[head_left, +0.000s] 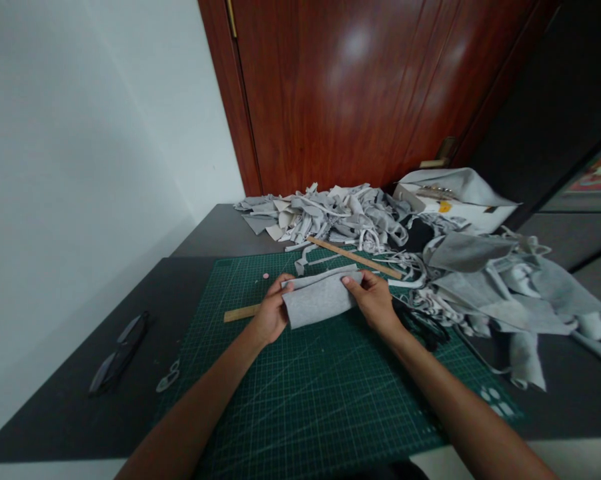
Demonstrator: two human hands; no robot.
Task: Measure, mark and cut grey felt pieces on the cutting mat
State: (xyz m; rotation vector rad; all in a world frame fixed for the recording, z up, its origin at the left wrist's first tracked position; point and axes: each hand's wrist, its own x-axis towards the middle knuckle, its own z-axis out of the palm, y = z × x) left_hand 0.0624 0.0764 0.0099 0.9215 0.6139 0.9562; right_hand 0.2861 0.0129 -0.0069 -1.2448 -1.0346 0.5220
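Note:
A folded piece of grey fabric (pixel 321 300) is held up between both hands above the green cutting mat (pixel 300 400). My left hand (pixel 273 313) grips its left end, thumb on the near face. At the upper right corner, my right hand (pixel 375 299) pinches the cloth with the thumb in front. The layers part slightly along the top edge. Under the fabric and left hand, a wooden ruler (pixel 241 313) shows only its left end. A longer wooden ruler (pixel 355 257) lies slanted behind the hands.
Grey fabric scraps (pixel 325 210) are heaped at the back. More cloth pieces (pixel 510 287) pile up at the right, near a white box (pixel 455 200). Black-handled scissors (pixel 425 327) lie beside my right wrist. Eyeglasses (pixel 117 357) rest on the dark table (pixel 145 293) at left.

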